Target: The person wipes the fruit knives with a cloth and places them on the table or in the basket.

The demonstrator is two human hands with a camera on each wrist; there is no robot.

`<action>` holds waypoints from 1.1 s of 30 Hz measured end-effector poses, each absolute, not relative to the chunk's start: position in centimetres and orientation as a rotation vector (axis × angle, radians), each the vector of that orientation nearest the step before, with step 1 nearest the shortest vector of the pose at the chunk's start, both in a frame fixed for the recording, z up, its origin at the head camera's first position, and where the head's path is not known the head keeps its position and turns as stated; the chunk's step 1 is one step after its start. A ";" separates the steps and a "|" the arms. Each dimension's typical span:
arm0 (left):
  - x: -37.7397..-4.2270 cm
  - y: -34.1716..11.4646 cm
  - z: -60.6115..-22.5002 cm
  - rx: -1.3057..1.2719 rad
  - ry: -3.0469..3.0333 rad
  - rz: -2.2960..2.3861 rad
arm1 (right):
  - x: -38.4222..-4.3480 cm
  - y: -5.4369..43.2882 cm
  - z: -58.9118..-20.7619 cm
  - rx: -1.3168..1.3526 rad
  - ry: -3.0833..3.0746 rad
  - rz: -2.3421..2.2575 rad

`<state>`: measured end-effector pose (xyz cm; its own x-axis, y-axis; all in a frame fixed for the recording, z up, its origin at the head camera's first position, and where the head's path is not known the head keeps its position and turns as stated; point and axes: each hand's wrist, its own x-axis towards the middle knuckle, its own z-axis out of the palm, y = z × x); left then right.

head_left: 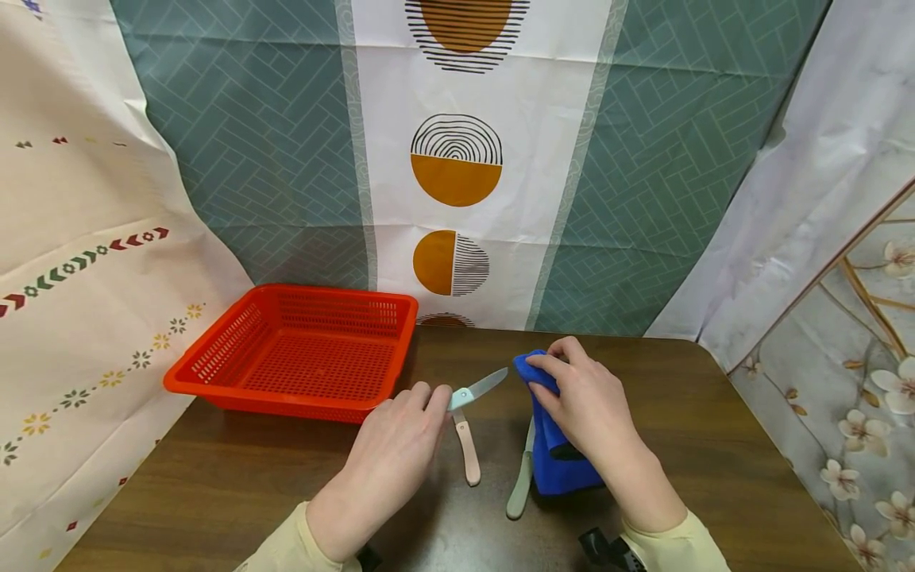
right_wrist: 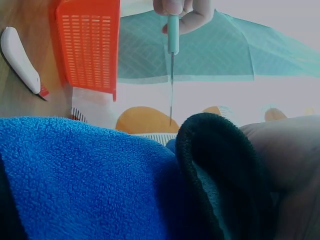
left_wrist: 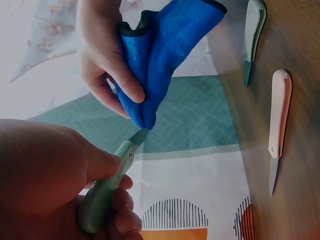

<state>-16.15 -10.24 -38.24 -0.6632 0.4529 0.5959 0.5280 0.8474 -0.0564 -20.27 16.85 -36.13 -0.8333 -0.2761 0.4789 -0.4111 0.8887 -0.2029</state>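
Note:
My left hand (head_left: 403, 429) grips the mint-green handle of a small folding knife (head_left: 462, 397), its blade out and pointing toward the cloth. In the left wrist view the blade tip overlaps the lower end of the blue cloth (left_wrist: 167, 45). My right hand (head_left: 582, 389) pinches that folded cloth, which has a dark edge and hangs down below the fingers. On the table between the hands lies a knife with a pale pink handle (head_left: 468, 453). Close beside the cloth lies another with a grey-green handle (head_left: 520, 485), its blade partly hidden.
A red plastic basket (head_left: 286, 401) with slotted walls stands at the back left of the brown wooden table (head_left: 686, 469). Patterned fabric (head_left: 286, 159) hangs behind the table, and more printed cloth drapes both sides.

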 end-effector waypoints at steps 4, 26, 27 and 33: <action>-16.3 -10.3 -38.4 -0.707 -2.400 -0.173 | -20.2 17.0 -35.9 0.491 -2.600 0.426; -17.0 -10.5 -38.9 -0.672 -2.416 -0.169 | -19.9 17.3 -35.2 0.508 -2.528 0.478; -17.0 -10.5 -38.9 -0.672 -2.419 -0.177 | -19.9 17.3 -35.2 0.509 -2.527 0.480; -16.8 -10.5 -38.7 -0.676 -2.476 -0.248 | -19.8 17.2 -35.2 0.512 -2.535 0.475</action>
